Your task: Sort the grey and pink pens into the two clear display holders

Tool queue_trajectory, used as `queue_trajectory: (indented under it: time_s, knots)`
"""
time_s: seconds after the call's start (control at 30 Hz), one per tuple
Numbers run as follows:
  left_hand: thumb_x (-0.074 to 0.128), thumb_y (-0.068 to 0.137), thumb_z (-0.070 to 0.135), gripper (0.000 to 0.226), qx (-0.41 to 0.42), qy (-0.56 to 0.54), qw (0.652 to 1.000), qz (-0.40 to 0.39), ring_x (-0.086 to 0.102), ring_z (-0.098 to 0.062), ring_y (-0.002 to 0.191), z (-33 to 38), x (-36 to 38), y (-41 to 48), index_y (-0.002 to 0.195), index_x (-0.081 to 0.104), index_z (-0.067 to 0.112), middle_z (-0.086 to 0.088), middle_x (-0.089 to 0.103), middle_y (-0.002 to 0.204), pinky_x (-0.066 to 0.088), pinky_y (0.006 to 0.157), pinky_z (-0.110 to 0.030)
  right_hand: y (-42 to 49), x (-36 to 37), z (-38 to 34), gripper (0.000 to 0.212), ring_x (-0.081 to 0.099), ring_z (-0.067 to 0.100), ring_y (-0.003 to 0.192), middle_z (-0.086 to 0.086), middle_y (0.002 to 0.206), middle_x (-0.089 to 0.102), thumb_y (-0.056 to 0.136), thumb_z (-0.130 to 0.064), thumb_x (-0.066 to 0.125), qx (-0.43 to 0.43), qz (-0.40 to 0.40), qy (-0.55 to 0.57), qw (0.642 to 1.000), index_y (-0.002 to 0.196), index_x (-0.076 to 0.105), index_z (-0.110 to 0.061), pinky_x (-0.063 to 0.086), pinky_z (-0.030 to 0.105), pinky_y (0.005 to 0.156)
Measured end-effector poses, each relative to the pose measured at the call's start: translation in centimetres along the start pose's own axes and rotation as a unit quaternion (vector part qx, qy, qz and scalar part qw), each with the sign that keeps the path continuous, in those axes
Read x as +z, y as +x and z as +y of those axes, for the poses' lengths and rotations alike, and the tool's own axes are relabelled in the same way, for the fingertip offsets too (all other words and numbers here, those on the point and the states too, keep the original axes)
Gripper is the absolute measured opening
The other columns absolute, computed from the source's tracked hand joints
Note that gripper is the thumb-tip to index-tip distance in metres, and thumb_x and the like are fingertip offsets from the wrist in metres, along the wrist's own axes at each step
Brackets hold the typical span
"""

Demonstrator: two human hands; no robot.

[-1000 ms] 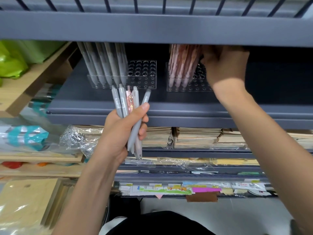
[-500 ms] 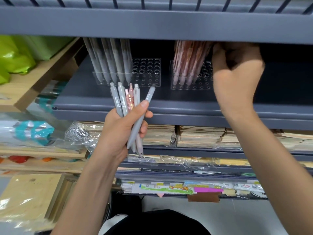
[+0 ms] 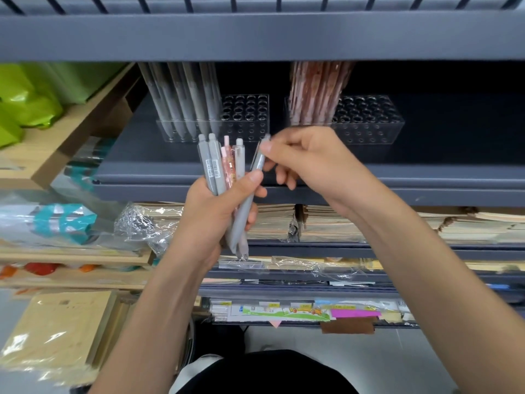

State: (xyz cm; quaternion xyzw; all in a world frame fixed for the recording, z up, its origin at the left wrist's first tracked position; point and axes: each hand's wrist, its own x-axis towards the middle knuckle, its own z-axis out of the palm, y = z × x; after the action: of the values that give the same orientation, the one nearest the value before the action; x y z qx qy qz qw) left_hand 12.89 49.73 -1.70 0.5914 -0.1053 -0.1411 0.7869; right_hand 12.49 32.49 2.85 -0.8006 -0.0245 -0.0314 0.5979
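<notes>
Head cam: left hand (image 3: 216,214) sits dead centre, fingers curled round a bundle (image 3: 212,172) of pens, clickers up, tips down. Mostly grey, one pink pen (image 3: 227,163) in the middle. Thumb lies across the front.

Right hand (image 3: 309,163) is at 3 o'clock of the bundle. Thumb and forefinger pinch the top of the rightmost grey pen (image 3: 258,163), other fingers loosely curled. That pen leans toward 1 o'clock, and I see its lower end in the left grip.

Left holder (image 3: 250,129) is at 12 o'clock on the shelf (image 3: 159,166), grey stock (image 3: 181,100) in its left half. Right holder (image 3: 369,129) is at 1 o'clock, pink stock (image 3: 315,92) at its left end.
</notes>
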Motion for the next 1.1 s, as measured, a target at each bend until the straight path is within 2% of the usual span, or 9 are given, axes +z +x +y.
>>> queue_trajectory:
  time_s: [0.2, 0.3, 0.37, 0.47, 0.6, 0.77, 0.93, 1.0, 1.1]
  knots:
    - [0.078, 0.08, 0.033, 0.024, -0.019, -0.005, 1.0, 0.004, 0.053, -0.013, 0.046, -0.3, -0.7, -0.1, 0.092, 0.072, 0.014, -0.01, 0.076, 0.092, 0.043, 0.042, -0.023, 0.7, -0.4, -1.0, 0.018, 0.054, 0.019, 0.054, 0.01, 0.081, 0.064, 0.099, -0.005, 0.046, -0.005, 0.108, 0.203, 0.973, 0.092, 0.062, -0.003, 0.042, 0.028, 0.045]
    - [0.079, 0.08, 0.026, 0.025, -0.017, 0.012, 1.0, 0.024, 0.052, -0.012, 0.046, -0.5, -1.3, -0.1, 0.095, 0.069, 0.009, -0.009, 0.077, 0.093, 0.044, 0.043, -0.024, 0.7, 0.2, -1.0, 0.019, 0.058, 0.02, 0.058, 0.012, 0.084, 0.066, 0.101, -0.007, 0.045, 0.0, 0.102, 0.222, 0.97, 0.099, 0.063, -0.002, 0.048, 0.029, 0.05]
    - [0.08, 0.081, 0.022, 0.023, -0.008, 0.019, 0.999, 0.04, 0.052, -0.013, 0.045, -0.5, -1.7, 0.1, 0.094, 0.07, 0.005, -0.009, 0.075, 0.082, 0.044, 0.044, -0.024, 0.6, 1.1, -0.7, 0.014, 0.063, 0.019, 0.062, 0.009, 0.081, 0.068, 0.098, -0.012, 0.054, 0.003, 0.087, 0.166, 0.982, 0.1, 0.065, -0.003, 0.054, 0.028, 0.057]
    - [0.085, 0.076, 0.024, 0.027, -0.003, 0.022, 0.998, 0.055, 0.051, -0.015, 0.045, -0.2, -2.3, 0.3, 0.092, 0.073, 0.006, -0.03, 0.066, 0.082, 0.044, 0.045, -0.026, 0.7, 2.1, -0.4, 0.011, 0.067, 0.016, 0.065, 0.008, 0.076, 0.07, 0.092, -0.013, 0.064, -0.008, 0.073, 0.076, 0.994, 0.095, 0.07, -0.003, 0.058, 0.027, 0.064]
    - [0.08, 0.08, 0.03, 0.028, 0.001, -0.007, 0.998, 0.063, 0.046, -0.013, 0.044, 0.5, -3.3, 0.4, 0.089, 0.062, 0.011, -0.002, 0.065, 0.071, 0.042, 0.044, -0.024, 2.2, 2.5, -1.0, 0.007, 0.069, 0.016, 0.069, 0.003, 0.077, 0.071, 0.094, -0.011, 0.061, -0.052, 0.133, 0.105, 0.984, 0.091, 0.067, -0.01, 0.059, 0.03, 0.07]
    - [0.073, 0.083, 0.048, 0.032, -0.025, -0.045, 0.996, 0.072, 0.04, -0.013, 0.044, 1.9, -5.1, 0.4, 0.088, 0.055, 0.022, 0.002, 0.051, 0.066, 0.038, 0.041, -0.023, 4.2, 3.4, -1.0, 0.016, 0.07, 0.018, 0.086, 0.001, 0.09, 0.071, 0.094, -0.01, 0.056, -0.16, 0.278, 0.049, 0.946, 0.088, 0.059, -0.025, 0.058, 0.038, 0.082]
    - [0.07, 0.086, 0.052, 0.036, -0.056, -0.037, 0.996, 0.061, 0.037, -0.012, 0.042, 2.8, -6.6, 0.6, 0.095, 0.052, 0.022, 0.003, 0.049, 0.064, 0.035, 0.04, -0.023, 5.6, 5.1, -1.9, 0.038, 0.06, -0.013, 0.079, -0.033, 0.074, 0.063, 0.095, -0.004, 0.053, -0.232, 0.318, -0.045, 0.918, 0.082, 0.049, -0.04, 0.042, 0.003, 0.075]
    - [0.07, 0.087, 0.047, 0.034, -0.058, -0.035, 0.996, 0.061, 0.036, -0.012, 0.042, 2.9, -7.0, 0.5, 0.096, 0.053, 0.02, 0.003, 0.049, 0.063, 0.034, 0.039, -0.023, 6.7, 5.1, -1.8, 0.036, 0.063, -0.005, 0.08, -0.026, 0.078, 0.066, 0.096, -0.009, 0.05, -0.204, 0.324, -0.094, 0.919, 0.079, 0.053, -0.041, 0.049, 0.012, 0.076]
    - [0.069, 0.091, 0.038, 0.026, -0.064, -0.035, 0.995, 0.063, 0.036, -0.012, 0.041, 3.1, -7.5, 0.6, 0.098, 0.053, 0.018, 0.003, 0.048, 0.062, 0.033, 0.039, -0.023, 8.5, 5.0, -1.3, 0.026, 0.066, 0.02, 0.082, 0.004, 0.088, 0.072, 0.096, -0.015, 0.047, -0.161, 0.319, -0.188, 0.915, 0.083, 0.068, -0.021, 0.051, 0.034, 0.082]
